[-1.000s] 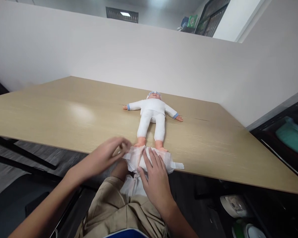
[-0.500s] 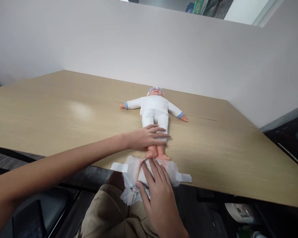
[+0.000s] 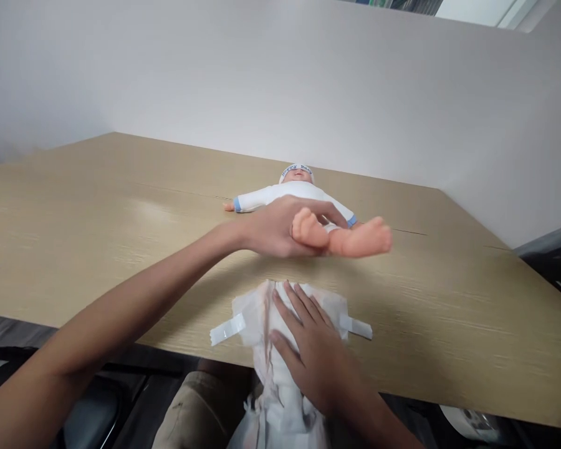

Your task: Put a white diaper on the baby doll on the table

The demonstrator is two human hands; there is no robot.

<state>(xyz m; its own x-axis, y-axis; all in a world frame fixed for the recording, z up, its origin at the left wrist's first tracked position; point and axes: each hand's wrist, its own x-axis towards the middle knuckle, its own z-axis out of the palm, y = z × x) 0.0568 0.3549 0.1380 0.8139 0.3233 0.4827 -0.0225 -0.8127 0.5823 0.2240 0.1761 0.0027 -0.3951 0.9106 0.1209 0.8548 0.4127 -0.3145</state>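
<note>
A baby doll in a white suit and cap lies on its back on the wooden table. My left hand is closed around the doll's legs and holds them raised, with the bare feet pointing toward me. A white diaper with tape tabs lies open on the table's near edge, partly hanging over it. Flat on the diaper rests my right hand, fingers stretched out toward the doll.
A white partition wall runs behind the table. My knee in tan trousers shows below the table edge. A round white object sits low at the right.
My left hand went from the diaper's edge to the doll's legs and lifted them. The diaper has slid farther onto the table under my right hand.
</note>
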